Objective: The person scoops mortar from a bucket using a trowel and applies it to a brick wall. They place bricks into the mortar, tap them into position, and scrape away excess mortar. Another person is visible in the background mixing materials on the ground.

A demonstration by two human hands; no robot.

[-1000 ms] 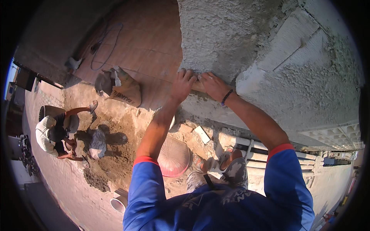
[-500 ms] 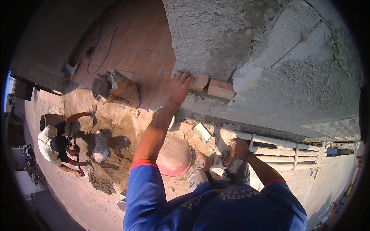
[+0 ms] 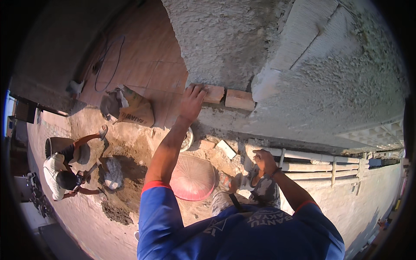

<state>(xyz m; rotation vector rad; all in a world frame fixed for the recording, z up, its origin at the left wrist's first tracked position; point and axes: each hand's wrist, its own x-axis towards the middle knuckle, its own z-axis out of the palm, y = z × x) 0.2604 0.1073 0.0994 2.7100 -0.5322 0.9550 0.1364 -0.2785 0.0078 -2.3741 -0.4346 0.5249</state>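
Note:
My left hand (image 3: 192, 101) reaches forward, its fingers curled over the left end of a reddish brick (image 3: 214, 93). That brick lies in a row at the foot of a rough plastered wall (image 3: 221, 39). A second brick (image 3: 240, 100) sits to its right, with a narrow dark gap between them. Low on the right, beside my leg, my right hand (image 3: 265, 162) holds nothing that I can see. Its index finger sticks out to the left while the other fingers are bent and partly hidden.
Below my left forearm stands a round pink-rimmed basin (image 3: 193, 177); a bucket (image 3: 187, 139) and a pale rectangular block (image 3: 226, 149) are nearby. Pale poles (image 3: 310, 167) run along the right. On the left lie a brown sack (image 3: 138, 108) and a mortar heap (image 3: 116, 213), where a co-worker (image 3: 60, 173) bends over.
The view has shifted slightly. My left hand stays on the brick's end. My right hand's index finger now points outward. The co-worker has bent lower and shifted the long-handled tool.

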